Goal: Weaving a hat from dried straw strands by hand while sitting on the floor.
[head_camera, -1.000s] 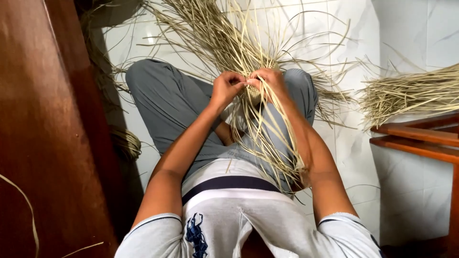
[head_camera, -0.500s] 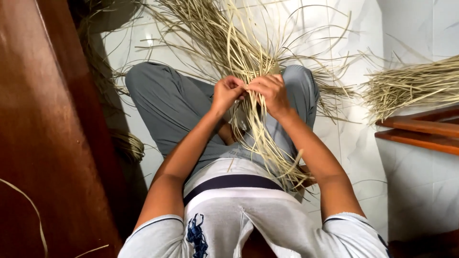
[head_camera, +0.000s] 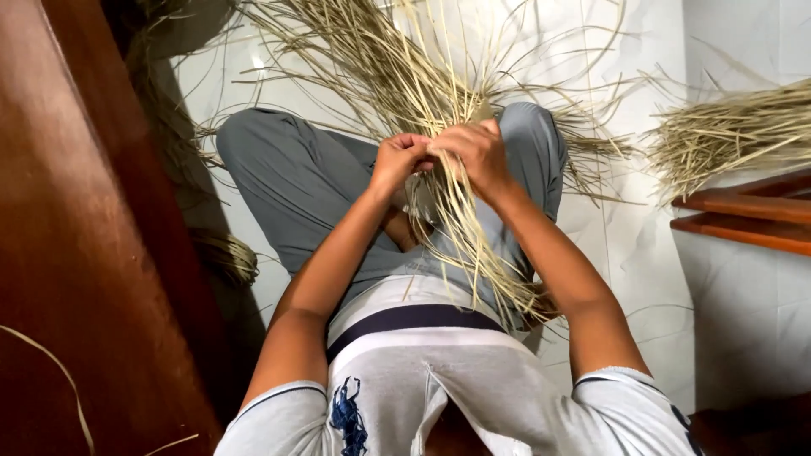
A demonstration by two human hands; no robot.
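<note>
Left hand (head_camera: 397, 159), right hand (head_camera: 475, 152): grip pinching straw bundle (head_camera: 439, 211) over lap; wooden panel (head_camera: 76, 253) close left.

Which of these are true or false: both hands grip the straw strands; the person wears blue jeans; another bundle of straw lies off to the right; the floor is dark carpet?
1. Both hands grip the straw strands. True: the left hand and right hand meet on the pale strands.
2. The person wears blue jeans. False: the trousers are grey.
3. Another bundle lies to the right. True: a second bundle rests by a wooden ledge.
4. The floor is dark carpet. False: the floor is white tile.
</note>
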